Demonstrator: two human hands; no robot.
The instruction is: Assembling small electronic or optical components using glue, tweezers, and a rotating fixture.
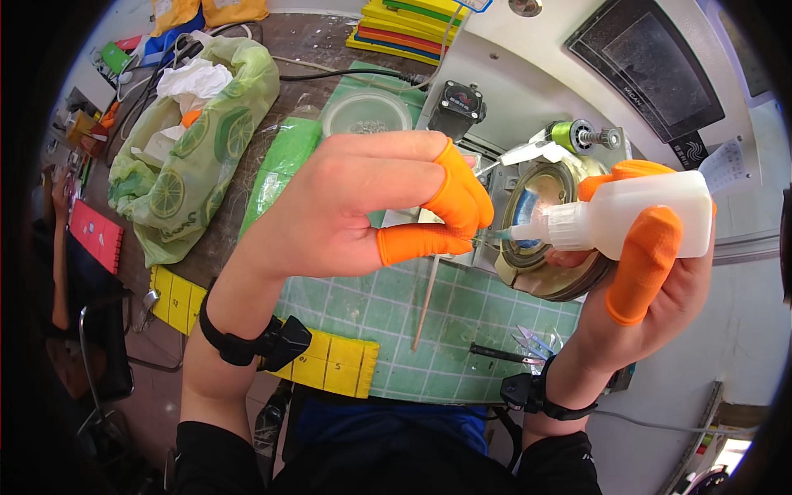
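I have the right hand (672,285) gripping a white plastic squeeze bottle (648,216) above the green gridded mat (450,330), nozzle toward my left hand (351,198). Its orange-capped fingers pinch together; I cannot tell on what. A pale green plastic bag (235,107) sits on the brown worktop (301,49), beyond a yellow measuring strip (351,363); a white machine (499,78) stands right.

white bottle (652,213), nearly horizontal, nozzle (530,231) leftward

Our right hand (660,285) holds a white bottle (648,214), its nozzle (528,232) beside the pinched fingertips (456,241) of our left hand (351,206).
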